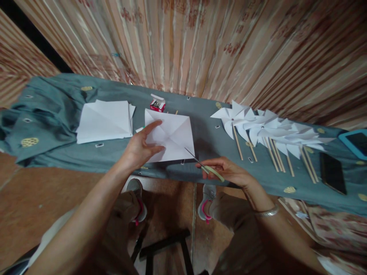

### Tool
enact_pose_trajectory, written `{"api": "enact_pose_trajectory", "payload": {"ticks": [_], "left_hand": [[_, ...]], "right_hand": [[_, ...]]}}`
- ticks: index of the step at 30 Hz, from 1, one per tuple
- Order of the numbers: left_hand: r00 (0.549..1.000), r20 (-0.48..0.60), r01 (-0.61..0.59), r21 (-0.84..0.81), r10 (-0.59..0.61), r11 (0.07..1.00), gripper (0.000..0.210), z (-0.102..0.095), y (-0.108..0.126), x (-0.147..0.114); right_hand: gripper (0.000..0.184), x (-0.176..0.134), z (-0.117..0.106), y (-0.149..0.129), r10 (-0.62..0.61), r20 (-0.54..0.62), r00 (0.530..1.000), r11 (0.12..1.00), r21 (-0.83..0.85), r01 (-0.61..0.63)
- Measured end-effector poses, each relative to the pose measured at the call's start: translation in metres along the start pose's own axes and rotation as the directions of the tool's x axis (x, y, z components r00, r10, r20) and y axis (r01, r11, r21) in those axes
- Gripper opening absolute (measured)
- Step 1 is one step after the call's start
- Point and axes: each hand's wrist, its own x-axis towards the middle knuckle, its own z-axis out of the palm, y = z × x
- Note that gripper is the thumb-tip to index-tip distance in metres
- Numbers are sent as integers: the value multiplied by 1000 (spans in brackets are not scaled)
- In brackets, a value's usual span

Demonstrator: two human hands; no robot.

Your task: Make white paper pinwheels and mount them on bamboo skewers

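Note:
A square sheet of white paper (176, 133) with diagonal crease lines is in front of me. My left hand (143, 143) grips its left side, thumb and a finger spread over the top face and the other fingers hidden. In my right hand (225, 168) is a pair of scissors (205, 167) with pale green handles. Their blades reach over the lower right corner of the sheet, along a diagonal crease; whether they are cutting there I cannot tell.
Left lies a stack of white paper (106, 122). Behind the sheet stands an open red-and-white box (157, 103) of small metal pieces. To the right are several paper pinwheels (263, 128) on wooden sticks, a dark phone (332, 173) and a blue-edged device (357, 142). A curtain (183, 46) hangs behind.

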Motion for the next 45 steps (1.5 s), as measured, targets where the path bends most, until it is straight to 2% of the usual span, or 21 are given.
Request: {"api": "enact_pose_trajectory", "payload": {"ticks": [8,15,21,27,34,40,45], "left_hand": [[1000,-7,-6,25,6,1000,75,-2,-1,0],[1000,-7,30,12,-30,999,76,-2,1,-1],[1000,-4,2,4,-2,1000,75,-3,1,-2],[1000,-5,9,20,-9,1000,75,-3,3,-3],[1000,-6,-2,19,2,1000,75,-4,4,-4],[1000,-8,-1,34,2,999,75,-5,2,-3],[1000,-15,8,39,-8,999,75,-6,5,-3]], "right_hand": [[58,1,1,0,-7,8,1000,1000,29,7],[60,2,0,2,-7,2,1000,1000,-9,7],[59,2,-2,4,-38,16,999,998,-49,39],[60,1,-2,5,-22,-8,1000,996,-89,21],[63,2,1,4,12,-45,999,999,-50,-14],[65,3,2,4,-6,-53,999,999,-36,5],[60,3,3,3,23,-64,998,998,-58,-27]]}}
